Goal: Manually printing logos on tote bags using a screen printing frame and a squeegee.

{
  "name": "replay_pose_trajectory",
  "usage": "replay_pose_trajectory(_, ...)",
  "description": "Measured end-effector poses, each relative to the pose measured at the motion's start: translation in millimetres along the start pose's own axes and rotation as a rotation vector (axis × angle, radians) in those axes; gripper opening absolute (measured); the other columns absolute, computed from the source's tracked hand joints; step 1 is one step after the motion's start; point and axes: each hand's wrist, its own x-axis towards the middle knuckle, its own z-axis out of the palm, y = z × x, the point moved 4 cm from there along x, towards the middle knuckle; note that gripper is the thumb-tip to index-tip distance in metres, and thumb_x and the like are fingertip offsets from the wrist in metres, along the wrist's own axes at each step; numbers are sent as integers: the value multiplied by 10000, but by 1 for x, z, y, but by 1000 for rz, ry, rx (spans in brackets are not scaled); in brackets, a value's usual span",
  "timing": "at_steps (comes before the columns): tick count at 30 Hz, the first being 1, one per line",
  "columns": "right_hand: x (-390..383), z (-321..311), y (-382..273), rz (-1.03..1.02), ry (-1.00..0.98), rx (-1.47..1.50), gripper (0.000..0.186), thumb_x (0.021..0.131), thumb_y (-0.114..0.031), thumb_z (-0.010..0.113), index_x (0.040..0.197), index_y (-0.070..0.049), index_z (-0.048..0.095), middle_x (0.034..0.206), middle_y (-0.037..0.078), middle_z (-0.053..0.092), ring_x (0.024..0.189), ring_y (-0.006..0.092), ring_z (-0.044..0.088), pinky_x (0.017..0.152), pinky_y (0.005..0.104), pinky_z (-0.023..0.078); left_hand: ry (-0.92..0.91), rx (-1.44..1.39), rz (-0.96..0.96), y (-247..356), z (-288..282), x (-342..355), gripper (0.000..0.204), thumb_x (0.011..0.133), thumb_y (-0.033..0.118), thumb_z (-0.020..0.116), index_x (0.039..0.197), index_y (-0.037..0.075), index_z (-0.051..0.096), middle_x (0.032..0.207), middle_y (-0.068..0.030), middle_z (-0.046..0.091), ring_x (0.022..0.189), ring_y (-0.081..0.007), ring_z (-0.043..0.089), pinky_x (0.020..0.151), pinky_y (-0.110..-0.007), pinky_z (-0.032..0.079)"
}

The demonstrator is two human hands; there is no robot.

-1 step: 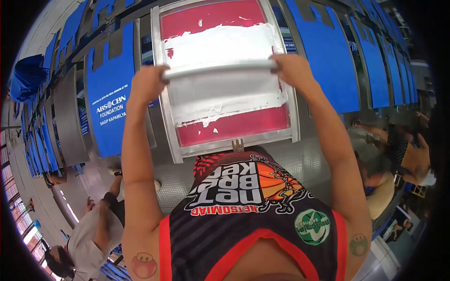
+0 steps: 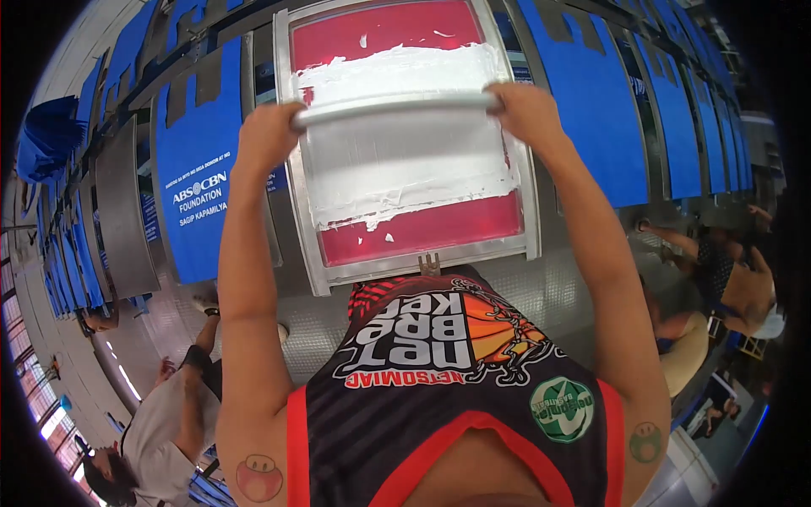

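White lettering [image 2: 201, 194] on blue sheet [image 2: 198, 253]; white-and-red lettering [image 2: 452, 341], green lettered badge [image 2: 563, 411] on black jersey [image 2: 355, 431]

Grey boards [image 2: 118, 194]; blue bags [image 2: 190, 139], frame [image 2: 380, 269] atop

Bar [image 2: 397, 103] across screen [image 2: 439, 226], bags [image 2: 193, 144] left and right

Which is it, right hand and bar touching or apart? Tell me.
Touching. The head view shows the right hand closed on the right end of the bar.
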Motion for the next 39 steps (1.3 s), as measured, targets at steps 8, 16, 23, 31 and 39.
replay_pose_trajectory(8,-11,55,11,-88,61,-70,328,646,8,642,946,-126,649,947,42,637,892,255,599,769,358,507,316,78,246,11,72,-45,332,654,-70,575,955,62,625,895,-119,662,756,-338,588,747,-402,474)
replay_pose_trajectory(16,-117,6,-22,-155,15,94,269,656,-3,639,905,-103,656,851,69,659,841,282,625,736,376,512,-431,-37,-76,47,37,-136,351,667,-55,616,999,57,641,950,-125,668,939,-316,612,820,-431,472)
replay_pose_trajectory(23,-86,56,25,-83,223,-249,106,751,-116,595,770,-166,687,719,42,670,646,232,645,572,372,540,209,96,130,30,63,-96,255,581,-13,651,824,65,643,746,-113,641,756,-297,597,782,-450,492)
replay_pose_trajectory(31,30,33,35,-28,-80,-240,181,712,-159,627,886,-132,668,804,119,681,757,307,675,670,439,538,-38,268,62,-2,24,16,238,677,169,709,905,104,695,772,-155,672,710,-347,647,669,-445,519)
replay_pose_trajectory(39,-40,37,24,9,124,-174,147,707,-93,604,827,-137,679,776,81,676,700,285,656,615,410,538,205,125,154,17,56,-47,285,568,112,725,851,115,691,661,-92,633,650,-288,607,717,-444,414)
